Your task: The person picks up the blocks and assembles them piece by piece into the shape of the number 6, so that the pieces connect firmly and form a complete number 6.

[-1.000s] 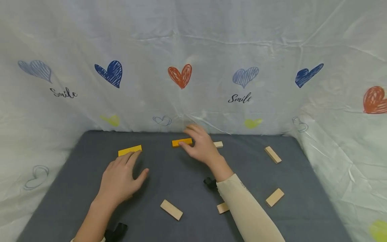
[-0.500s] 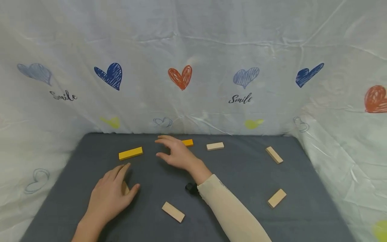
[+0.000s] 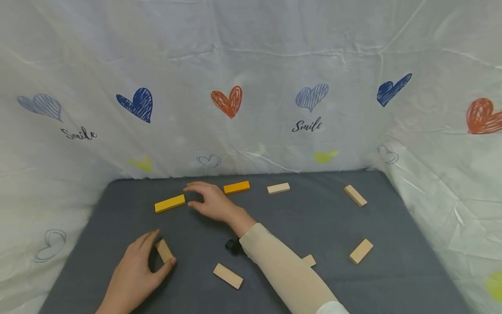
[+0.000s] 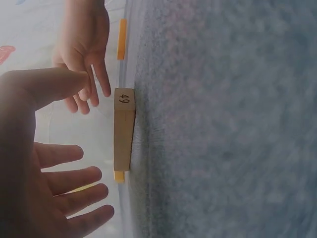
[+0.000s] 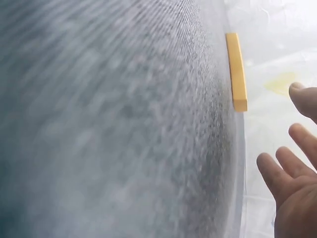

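A: In the head view, where are the hands?

B: The left hand [image 3: 135, 272] is in the lower left of the frame, on the dark grey cloth mat [image 3: 274, 218]. Its thumb and fingers are set around a small plain wooden block [image 3: 164, 250], thumb at the near end, fingers at the far side. The right hand [image 3: 209, 203] is in the middle of the frame with fingers spread and relaxed, holding nothing. It is just beside the long yellow wooden block [image 3: 169, 203] on its left, and the orange-yellow wooden block [image 3: 236, 187] is near on its right.

A: And other things?

B: Five more plain wooden blocks lie on the mat, to the right and at the bottom. A white sheet with printed hearts [image 3: 251, 87] is behind.

A: The left wrist view?

B: The plain block [image 4: 123, 129] is in the centre-left, with the number 49 on its end. The left hand [image 4: 47, 163] is loosely open around it; I cannot tell if it touches. The right hand [image 4: 81, 49] is at upper left.

A: The right wrist view?

B: The yellow block [image 5: 237, 72] is at upper right on the mat edge. The right hand's fingers [image 5: 277, 171], spread, are at lower right, apart from it.
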A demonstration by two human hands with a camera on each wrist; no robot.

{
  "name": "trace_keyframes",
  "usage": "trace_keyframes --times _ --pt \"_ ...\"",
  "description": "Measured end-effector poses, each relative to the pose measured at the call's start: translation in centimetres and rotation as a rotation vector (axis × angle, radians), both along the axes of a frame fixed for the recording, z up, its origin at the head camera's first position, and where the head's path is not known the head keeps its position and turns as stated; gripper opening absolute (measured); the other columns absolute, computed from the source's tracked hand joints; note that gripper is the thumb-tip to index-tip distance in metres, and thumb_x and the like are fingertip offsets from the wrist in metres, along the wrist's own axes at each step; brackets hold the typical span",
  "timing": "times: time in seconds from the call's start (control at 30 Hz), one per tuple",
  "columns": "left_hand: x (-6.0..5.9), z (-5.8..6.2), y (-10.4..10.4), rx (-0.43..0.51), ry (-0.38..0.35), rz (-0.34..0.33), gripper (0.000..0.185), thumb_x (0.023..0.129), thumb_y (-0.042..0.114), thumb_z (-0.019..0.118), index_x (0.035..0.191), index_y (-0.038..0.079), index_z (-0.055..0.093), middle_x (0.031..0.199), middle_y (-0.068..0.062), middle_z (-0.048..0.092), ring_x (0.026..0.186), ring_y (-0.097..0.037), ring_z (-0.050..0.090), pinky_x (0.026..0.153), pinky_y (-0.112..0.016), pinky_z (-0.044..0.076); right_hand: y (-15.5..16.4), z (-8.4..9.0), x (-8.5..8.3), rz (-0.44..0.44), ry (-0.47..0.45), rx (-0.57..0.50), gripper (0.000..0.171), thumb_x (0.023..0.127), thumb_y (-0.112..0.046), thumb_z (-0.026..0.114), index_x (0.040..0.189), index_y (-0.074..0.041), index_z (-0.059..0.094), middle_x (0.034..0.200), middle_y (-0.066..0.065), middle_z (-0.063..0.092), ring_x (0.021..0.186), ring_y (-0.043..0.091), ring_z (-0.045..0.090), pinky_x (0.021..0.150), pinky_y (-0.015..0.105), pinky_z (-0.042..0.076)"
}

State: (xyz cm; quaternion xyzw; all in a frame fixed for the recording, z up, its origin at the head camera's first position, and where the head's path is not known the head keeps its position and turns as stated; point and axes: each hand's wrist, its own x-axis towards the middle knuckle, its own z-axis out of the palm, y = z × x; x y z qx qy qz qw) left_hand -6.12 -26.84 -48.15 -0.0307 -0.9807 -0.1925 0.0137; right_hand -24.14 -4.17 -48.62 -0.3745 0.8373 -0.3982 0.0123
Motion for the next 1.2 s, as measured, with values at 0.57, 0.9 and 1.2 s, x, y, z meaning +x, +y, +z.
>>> trace_keyframes --times 0.57,0.9,1.2 --pt "0.4 -1.5 -0.4 0.046 0.002 -0.013 0.099 0.085 0.070 0.085 0.150 -0.001 0.061 0.152 -0.026 0.055 0.136 -0.052 0.054 0.100 -0.076 0.049 -2.6 -1.6 -1.5 0.027 -0.189 -0.109 0.049 0.106 -0.019 0.077 0.152 -0.012 0.065 0.157 -0.002 0.061 0.149 0.011 0.051 0.119 0.023 0.042" --pt "0.6 -1.8 -0.5 0.063 0.004 -0.026 0.090 0.084 0.063 0.091 0.143 0.000 0.068 0.151 -0.023 0.057 0.133 -0.049 0.057 0.096 -0.073 0.053 -3.6 -1.8 -2.2 0.035 -0.221 -0.071 0.049 0.106 -0.018 0.075 0.154 -0.013 0.064 0.154 -0.003 0.064 0.146 0.011 0.054 0.118 0.023 0.042" --pt "0.6 -1.8 -0.7 0.089 -0.009 -0.028 0.094 0.082 0.067 0.089 0.143 -0.001 0.068 0.150 -0.024 0.057 0.133 -0.051 0.056 0.099 -0.074 0.051 -3.8 -2.6 -2.6 0.009 -0.218 -0.021 0.051 0.106 -0.019 0.077 0.155 -0.014 0.064 0.155 -0.002 0.063 0.147 0.012 0.054 0.119 0.024 0.042"
